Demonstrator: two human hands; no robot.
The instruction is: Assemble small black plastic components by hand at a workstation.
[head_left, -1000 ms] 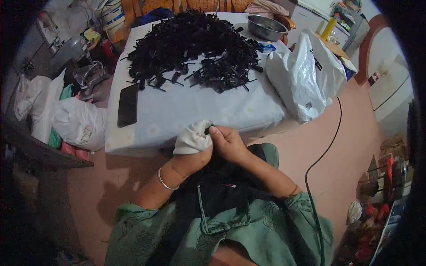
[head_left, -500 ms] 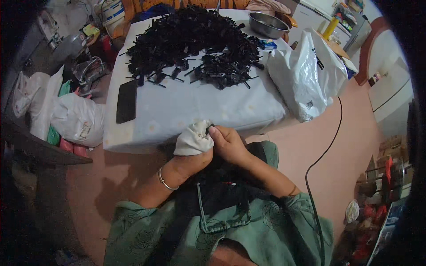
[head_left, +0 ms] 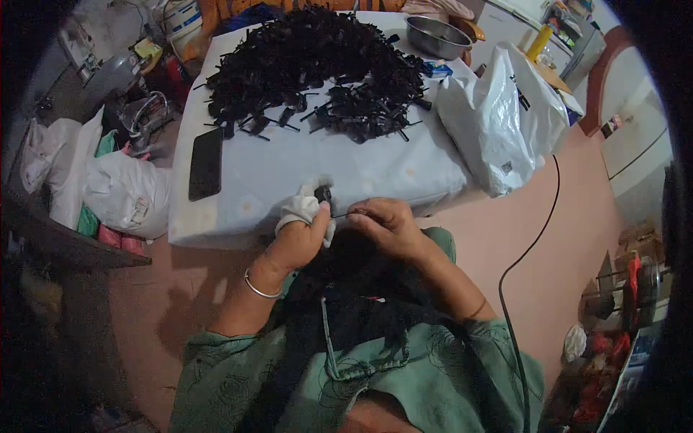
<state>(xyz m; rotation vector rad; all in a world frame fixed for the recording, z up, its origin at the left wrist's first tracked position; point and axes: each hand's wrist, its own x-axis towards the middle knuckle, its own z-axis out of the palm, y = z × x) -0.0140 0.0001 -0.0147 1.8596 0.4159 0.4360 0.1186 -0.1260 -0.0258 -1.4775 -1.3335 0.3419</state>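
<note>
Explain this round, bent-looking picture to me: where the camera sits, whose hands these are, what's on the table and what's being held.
There is no machine here. The camera sits on a person's head and looks down through a very wide lens, which is why straight edges curve and the corners go dark. The forearms coming up from the bottom are that person's own.

The left hand has white cloth wrapped around its fingers and pinches a small black part. The right hand meets it, holding what looks like a thin black pin; it is too small to tell more.

In front is a table with a pale cover. On it lie a big pile of small black parts, a dark phone, a white plastic bag and a metal bowl.
</note>
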